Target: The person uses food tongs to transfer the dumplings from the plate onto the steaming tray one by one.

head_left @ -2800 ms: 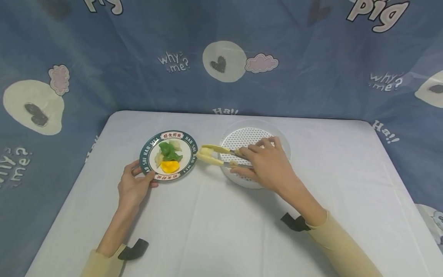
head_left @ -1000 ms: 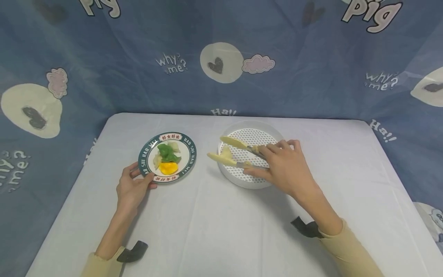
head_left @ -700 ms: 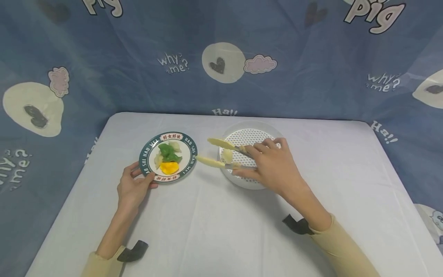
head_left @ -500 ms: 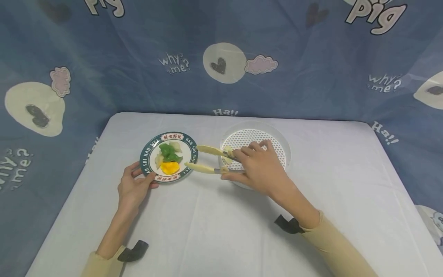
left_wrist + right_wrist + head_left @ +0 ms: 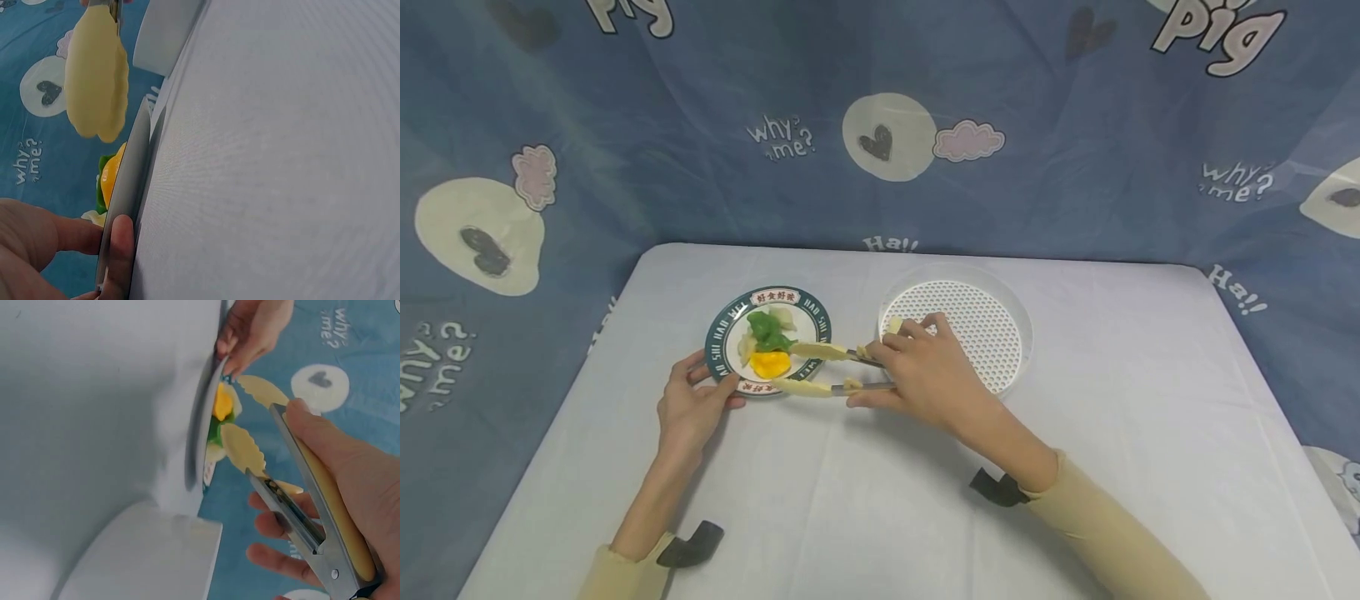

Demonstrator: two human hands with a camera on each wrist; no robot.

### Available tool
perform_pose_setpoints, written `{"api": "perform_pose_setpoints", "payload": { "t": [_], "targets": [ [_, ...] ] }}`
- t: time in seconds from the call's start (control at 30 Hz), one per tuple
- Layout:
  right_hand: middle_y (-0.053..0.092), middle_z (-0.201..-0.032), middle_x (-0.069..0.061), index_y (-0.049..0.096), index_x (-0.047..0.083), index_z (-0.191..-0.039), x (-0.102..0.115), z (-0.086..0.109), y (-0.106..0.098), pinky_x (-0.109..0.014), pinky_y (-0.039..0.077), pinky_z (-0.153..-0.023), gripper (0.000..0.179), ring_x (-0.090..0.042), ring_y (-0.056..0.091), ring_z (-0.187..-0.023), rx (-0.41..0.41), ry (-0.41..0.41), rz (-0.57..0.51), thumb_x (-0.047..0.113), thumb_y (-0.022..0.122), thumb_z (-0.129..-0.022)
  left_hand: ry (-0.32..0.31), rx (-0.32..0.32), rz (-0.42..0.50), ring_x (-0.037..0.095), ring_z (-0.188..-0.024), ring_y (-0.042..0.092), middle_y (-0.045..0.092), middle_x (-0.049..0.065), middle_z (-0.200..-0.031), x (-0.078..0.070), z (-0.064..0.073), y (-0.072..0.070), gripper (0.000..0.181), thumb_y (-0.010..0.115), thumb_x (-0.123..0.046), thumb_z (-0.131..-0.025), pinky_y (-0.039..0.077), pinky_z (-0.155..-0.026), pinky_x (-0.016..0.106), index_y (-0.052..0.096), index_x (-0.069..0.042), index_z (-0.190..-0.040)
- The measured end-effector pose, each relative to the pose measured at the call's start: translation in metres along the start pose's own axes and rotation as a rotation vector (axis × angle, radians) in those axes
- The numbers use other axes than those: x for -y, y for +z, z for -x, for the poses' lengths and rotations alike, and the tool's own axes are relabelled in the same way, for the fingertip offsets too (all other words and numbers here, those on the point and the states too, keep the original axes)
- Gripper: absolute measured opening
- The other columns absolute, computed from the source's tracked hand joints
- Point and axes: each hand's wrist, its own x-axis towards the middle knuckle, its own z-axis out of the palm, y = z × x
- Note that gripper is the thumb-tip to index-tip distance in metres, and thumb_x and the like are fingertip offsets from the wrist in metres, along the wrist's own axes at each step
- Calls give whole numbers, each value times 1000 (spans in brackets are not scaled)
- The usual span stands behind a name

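Note:
My left hand (image 5: 691, 408) pinches the lower left rim of a round plate (image 5: 718, 329) with a dark green border, thumb on top and fingers underneath. On the plate lie a yellow dumpling-like piece (image 5: 771, 364), green pieces (image 5: 767, 327) and pale pieces (image 5: 783, 317). My right hand (image 5: 925, 379) holds metal tongs (image 5: 820, 351) with pale yellow scalloped tips. The tips stand apart with nothing between them, over the plate's right side near the yellow piece. A pale piece (image 5: 895, 324) sits in the white perforated steamer tray (image 5: 977, 325), mostly hidden behind my right hand.
The steamer tray stands right of the plate on a white-covered table (image 5: 880, 517). A blue printed curtain (image 5: 700, 167) hangs behind and around the table. In the right wrist view the tray's side wall (image 5: 175, 562) rises close below the plate.
The tongs first reached left of the tray, then opened over it, leaving a pale piece there. They have since moved left and down to the plate. My left hand stays on the plate.

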Motion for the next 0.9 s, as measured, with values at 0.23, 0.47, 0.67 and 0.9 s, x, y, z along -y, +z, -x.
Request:
{"api": "perform_pose_setpoints", "payload": {
  "t": [0.23,0.47,0.67,0.9],
  "targets": [
    [80,-111,6,73,23,-132,7,-10,7,-50,46,-100,74,-19,64,-103,11,-14,-15,84,57,-93,11,20,20,-3,-66,71,58,25,-150,1,0,0,81,67,-17,-105,47,-70,2,22,-4,-170],
    [79,-114,5,71,23,-136,10,-17,8,-49,45,-100,75,-20,65,-104,-3,-11,7,84,55,-94,3,43,26,-5,-67,69,52,28,-157,2,-1,-2,83,66,-16,-106,46,-70,3,17,-3,-172],
    [79,-116,5,70,23,-138,13,-22,11,-51,45,-102,75,-21,64,-105,-1,-18,5,83,56,-94,0,28,12,-3,-66,70,59,26,-149,1,0,-3,82,67,-17,-105,44,-71,1,20,-4,-171],
    [78,-114,6,70,24,-137,13,-28,16,-49,45,-96,74,-20,64,-104,15,-3,30,83,56,-94,2,36,30,-3,-67,71,56,25,-152,1,0,-3,82,67,-16,-106,44,-72,0,20,-5,-171]
  ]
}}
